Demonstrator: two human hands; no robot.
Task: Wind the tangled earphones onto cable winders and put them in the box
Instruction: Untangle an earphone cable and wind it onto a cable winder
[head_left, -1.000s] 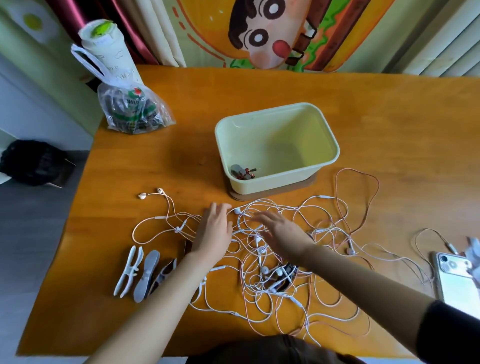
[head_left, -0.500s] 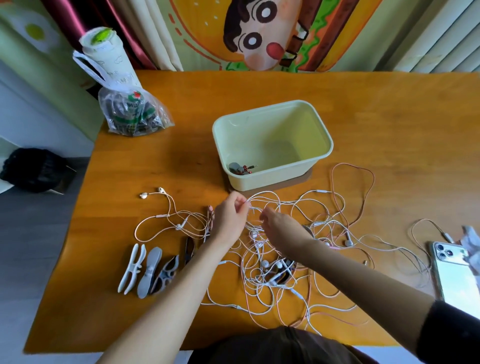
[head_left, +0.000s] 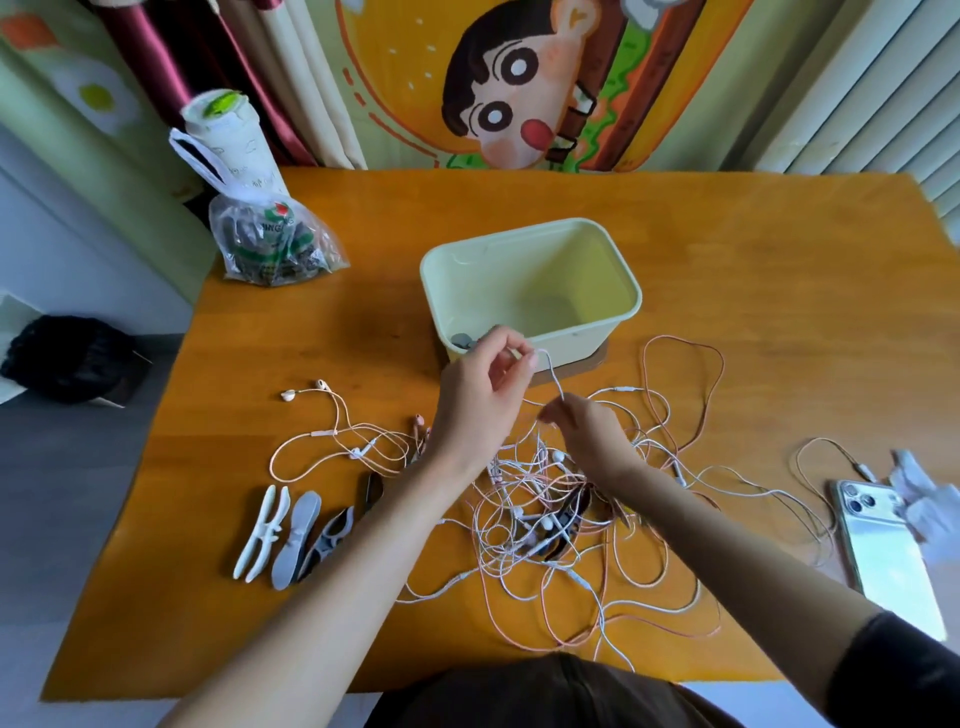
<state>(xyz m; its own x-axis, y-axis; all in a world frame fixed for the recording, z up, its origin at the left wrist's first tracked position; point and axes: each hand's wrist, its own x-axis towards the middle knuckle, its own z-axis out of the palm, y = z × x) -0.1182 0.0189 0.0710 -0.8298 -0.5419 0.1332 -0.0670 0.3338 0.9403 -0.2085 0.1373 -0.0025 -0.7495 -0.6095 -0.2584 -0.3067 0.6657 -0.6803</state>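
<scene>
While left hand (head_left: 483, 387) and right hand (head_left: 589, 434) pinch 1 white earphone cable (head_left: 554, 379), left higher: untangling step, winding not begun. Next: tease strand from tangle (head_left: 524, 519) under right hand.

A person's left hand (head_left: 483, 395) is pinching a white cable (head_left: 554, 379) up in front of the pale yellow box (head_left: 582, 340), the right hand (head_left: 587, 431) gripping it lower, above tangled earphones (head_left: 545, 519) sprawling across an orange table (head_left: 727, 260); cable winders (head_left: 291, 535) are lying to the left.

Orange table (head_left: 753, 270) holds earphones (head_left: 540, 499), cable winders (head_left: 291, 535), phone (head_left: 888, 561), bag (head_left: 270, 249), box (head_left: 467, 291) on mat (head_left: 587, 364).
</scene>
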